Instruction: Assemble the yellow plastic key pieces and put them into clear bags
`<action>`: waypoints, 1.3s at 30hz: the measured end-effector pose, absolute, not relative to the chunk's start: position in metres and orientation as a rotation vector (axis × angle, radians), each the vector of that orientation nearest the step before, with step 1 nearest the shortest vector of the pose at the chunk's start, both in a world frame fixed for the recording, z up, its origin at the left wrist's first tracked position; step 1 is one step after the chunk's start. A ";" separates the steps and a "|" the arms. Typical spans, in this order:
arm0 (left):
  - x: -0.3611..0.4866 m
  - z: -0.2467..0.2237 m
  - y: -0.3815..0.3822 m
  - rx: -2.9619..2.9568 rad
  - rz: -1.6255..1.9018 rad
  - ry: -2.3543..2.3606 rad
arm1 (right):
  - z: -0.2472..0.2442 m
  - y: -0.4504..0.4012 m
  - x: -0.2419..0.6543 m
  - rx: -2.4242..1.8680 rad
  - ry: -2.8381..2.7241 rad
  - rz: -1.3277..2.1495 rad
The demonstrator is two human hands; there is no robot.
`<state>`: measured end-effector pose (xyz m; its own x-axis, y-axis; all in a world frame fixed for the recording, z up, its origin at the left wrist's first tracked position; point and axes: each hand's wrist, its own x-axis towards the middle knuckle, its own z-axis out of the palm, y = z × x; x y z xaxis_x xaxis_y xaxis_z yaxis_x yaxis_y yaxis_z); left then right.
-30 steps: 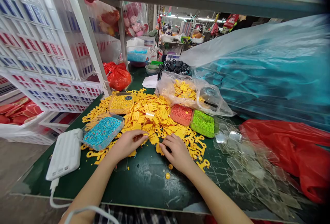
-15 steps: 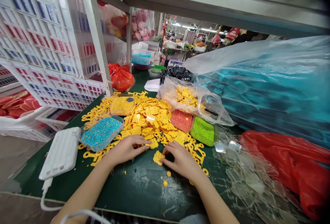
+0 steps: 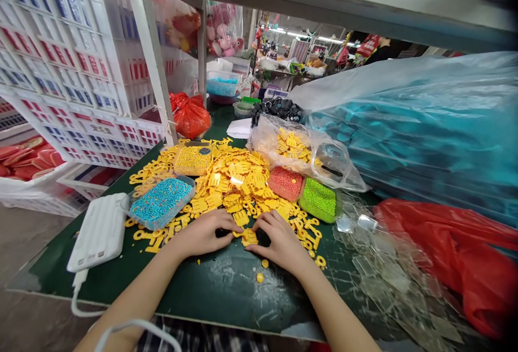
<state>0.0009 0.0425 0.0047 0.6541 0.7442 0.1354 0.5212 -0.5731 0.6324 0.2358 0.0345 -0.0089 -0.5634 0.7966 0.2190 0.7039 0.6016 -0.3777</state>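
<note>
A flat yellow plastic piece (image 3: 249, 237) is pinched between the thumb and fingers of my right hand (image 3: 280, 241), just in front of the yellow heap. My left hand (image 3: 210, 231) is closed at the left of that piece, its fingertips round a small yellow part (image 3: 238, 233). The two hands are close together but apart. Behind them lies a heap of yellow pieces (image 3: 238, 174). Trays of blue beads (image 3: 162, 202), yellow beads (image 3: 193, 158), red beads (image 3: 285, 183) and green beads (image 3: 319, 200) stand around the heap. Two small yellow discs (image 3: 259, 277) lie below my right hand.
A white power bank (image 3: 98, 230) with a cable lies at the left. Clear plastic pieces (image 3: 388, 271) and a red bag (image 3: 449, 255) cover the right side. Grey shelf posts (image 3: 151, 55), stacked crates (image 3: 73, 44) and a large bag of blue material (image 3: 424, 136) stand around.
My left hand has moved right toward the yellow piece in my right hand, and a small yellow part now shows at its fingertips. The view has shifted slightly.
</note>
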 end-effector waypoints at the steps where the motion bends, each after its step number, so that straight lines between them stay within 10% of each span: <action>1: 0.001 0.005 0.043 2.337 0.513 0.989 | -0.011 0.034 0.233 -1.226 -2.463 0.311; 39: 0.008 0.010 0.035 2.443 0.325 1.087 | -0.009 0.038 0.232 -1.143 -2.619 0.237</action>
